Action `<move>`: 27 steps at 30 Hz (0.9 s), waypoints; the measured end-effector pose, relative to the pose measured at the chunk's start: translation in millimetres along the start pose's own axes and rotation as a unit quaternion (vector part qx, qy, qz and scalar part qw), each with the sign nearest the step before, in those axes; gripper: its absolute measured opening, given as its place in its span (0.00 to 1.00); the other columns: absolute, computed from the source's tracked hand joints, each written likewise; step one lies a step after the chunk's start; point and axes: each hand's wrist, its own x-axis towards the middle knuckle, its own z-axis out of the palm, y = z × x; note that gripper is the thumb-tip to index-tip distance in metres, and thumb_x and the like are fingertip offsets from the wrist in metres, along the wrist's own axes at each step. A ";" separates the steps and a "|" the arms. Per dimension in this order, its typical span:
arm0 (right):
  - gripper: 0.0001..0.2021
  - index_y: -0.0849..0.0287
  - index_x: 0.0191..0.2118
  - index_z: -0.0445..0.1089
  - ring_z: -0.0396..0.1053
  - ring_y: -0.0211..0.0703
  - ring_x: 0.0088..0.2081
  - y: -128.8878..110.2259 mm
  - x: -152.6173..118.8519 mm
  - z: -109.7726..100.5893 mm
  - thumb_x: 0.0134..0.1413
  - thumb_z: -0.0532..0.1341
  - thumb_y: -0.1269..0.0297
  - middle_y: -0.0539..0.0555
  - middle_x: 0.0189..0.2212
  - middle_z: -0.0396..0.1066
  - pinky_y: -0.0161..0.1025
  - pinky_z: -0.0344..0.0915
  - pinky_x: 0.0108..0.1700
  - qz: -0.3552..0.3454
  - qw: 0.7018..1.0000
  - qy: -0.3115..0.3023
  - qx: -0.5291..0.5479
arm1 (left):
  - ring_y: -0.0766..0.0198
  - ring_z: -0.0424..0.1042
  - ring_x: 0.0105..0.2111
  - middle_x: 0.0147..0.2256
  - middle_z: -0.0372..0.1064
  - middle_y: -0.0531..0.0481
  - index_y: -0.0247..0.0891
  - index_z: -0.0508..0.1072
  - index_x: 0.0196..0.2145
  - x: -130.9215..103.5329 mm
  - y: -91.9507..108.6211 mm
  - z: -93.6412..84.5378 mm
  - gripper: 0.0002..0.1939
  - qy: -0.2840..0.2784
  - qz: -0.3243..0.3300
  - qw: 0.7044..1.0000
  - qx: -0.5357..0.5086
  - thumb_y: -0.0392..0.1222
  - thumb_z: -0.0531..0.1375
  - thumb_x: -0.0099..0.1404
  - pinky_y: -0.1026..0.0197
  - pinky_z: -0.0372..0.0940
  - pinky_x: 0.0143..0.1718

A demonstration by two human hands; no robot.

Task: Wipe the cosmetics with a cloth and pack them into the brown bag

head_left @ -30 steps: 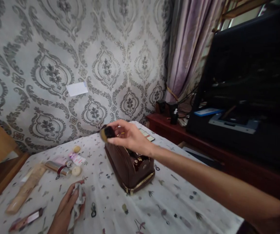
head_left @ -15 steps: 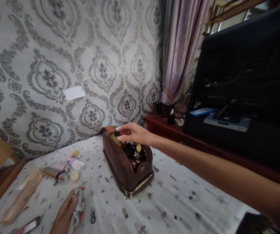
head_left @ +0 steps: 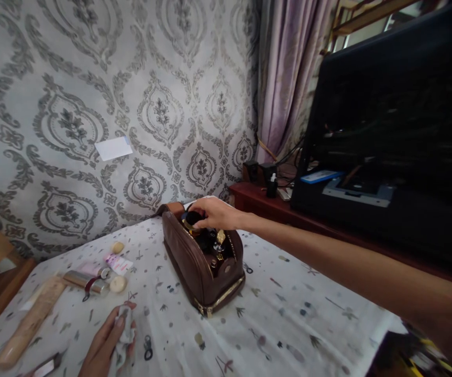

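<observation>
A brown leather toiletry bag [head_left: 186,262] stands unzipped on the patterned white cloth. Inside it are several bottles, among them one with a gold faceted cap [head_left: 220,236]. My right hand [head_left: 216,213] reaches over the far end of the bag. Its thumb and fingers are closed about a dark-capped bottle [head_left: 193,219] in the opening; the bottle's lower part is hidden. At the lower left, my left hand [head_left: 102,340] is closed around a crumpled whitish cloth [head_left: 124,335], apart from the bag.
Left of the bag lie a pink-and-white tube [head_left: 118,263], a silver cylinder [head_left: 86,281], round cream-coloured items [head_left: 118,284] and a long beige tube [head_left: 31,324]. A large black screen [head_left: 378,120] stands on a reddish desk [head_left: 245,196] at right. Patterned wallpaper rises behind.
The camera view has shifted slightly. Within the bag's far end, the bottle at my right hand has turned, so its dark cap shows more. My left hand still holds the cloth.
</observation>
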 end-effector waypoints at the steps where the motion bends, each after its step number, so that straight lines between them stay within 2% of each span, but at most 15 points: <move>1: 0.18 0.62 0.47 0.74 0.70 0.46 0.42 -0.8 -0.3 0.0 0.48 0.69 0.66 0.56 0.40 0.75 0.38 0.62 0.43 -0.022 0.998 -0.013 -0.050 | 0.46 0.71 0.53 0.45 0.76 0.44 0.42 0.76 0.47 -1.8 2.2 -1.0 0.30 -0.001 0.003 1.000 0.003 0.61 0.68 0.51 0.55 0.70 0.47; 3: 0.17 0.61 0.47 0.75 0.68 0.49 0.45 -2.6 -0.3 1.3 0.48 0.69 0.67 0.57 0.42 0.74 0.40 0.61 0.46 -0.066 0.988 -0.046 -0.128 | 0.46 0.71 0.53 0.45 0.77 0.46 0.43 0.77 0.46 -7.0 9.1 -0.9 0.29 -0.012 -0.005 1.000 0.008 0.61 0.69 0.49 0.56 0.71 0.46; 5: 0.17 0.60 0.46 0.75 0.67 0.51 0.46 -3.7 0.2 4.1 0.48 0.69 0.67 0.58 0.41 0.73 0.42 0.61 0.47 -0.097 0.976 -0.075 -0.182 | 0.45 0.75 0.47 0.42 0.78 0.45 0.43 0.77 0.46 -12.5 17.0 2.1 0.32 -0.035 -0.019 0.999 0.004 0.62 0.70 0.45 0.56 0.73 0.40; 9: 0.18 0.58 0.46 0.76 0.62 0.55 0.50 -2.5 1.3 11.6 0.47 0.70 0.62 0.61 0.46 0.68 0.45 0.59 0.49 -0.123 0.955 -0.084 -0.258 | 0.50 0.77 0.35 0.35 0.78 0.47 0.44 0.76 0.48 -19.9 28.4 11.3 0.39 -0.061 -0.050 0.997 -0.026 0.68 0.69 0.43 0.59 0.73 0.29; 16: 0.22 0.59 0.47 0.75 0.59 0.58 0.54 -0.1 3.4 22.0 0.45 0.70 0.55 0.63 0.53 0.65 0.48 0.56 0.53 -0.104 0.932 -0.088 -0.336 | 0.56 0.75 0.28 0.31 0.78 0.48 0.43 0.77 0.44 -24.3 34.3 17.2 0.36 -0.070 -0.046 0.994 -0.068 0.65 0.72 0.40 0.60 0.73 0.29; 21: 0.21 0.63 0.44 0.75 0.60 0.58 0.53 -6.3 4.2 25.1 0.47 0.69 0.54 0.64 0.52 0.67 0.48 0.56 0.52 -0.100 0.909 -0.103 -0.392 | 0.55 0.75 0.29 0.30 0.77 0.48 0.43 0.77 0.43 -27.4 40.7 17.7 0.35 -0.096 -0.036 0.991 -0.081 0.63 0.73 0.39 0.60 0.72 0.27; 27: 0.24 0.64 0.45 0.74 0.61 0.57 0.53 -5.2 7.5 25.6 0.46 0.70 0.51 0.63 0.49 0.70 0.47 0.55 0.52 -0.105 0.902 -0.128 -0.399 | 0.54 0.75 0.29 0.32 0.77 0.46 0.42 0.77 0.46 -28.4 42.2 18.1 0.37 -0.110 -0.032 0.991 -0.072 0.64 0.72 0.41 0.59 0.72 0.27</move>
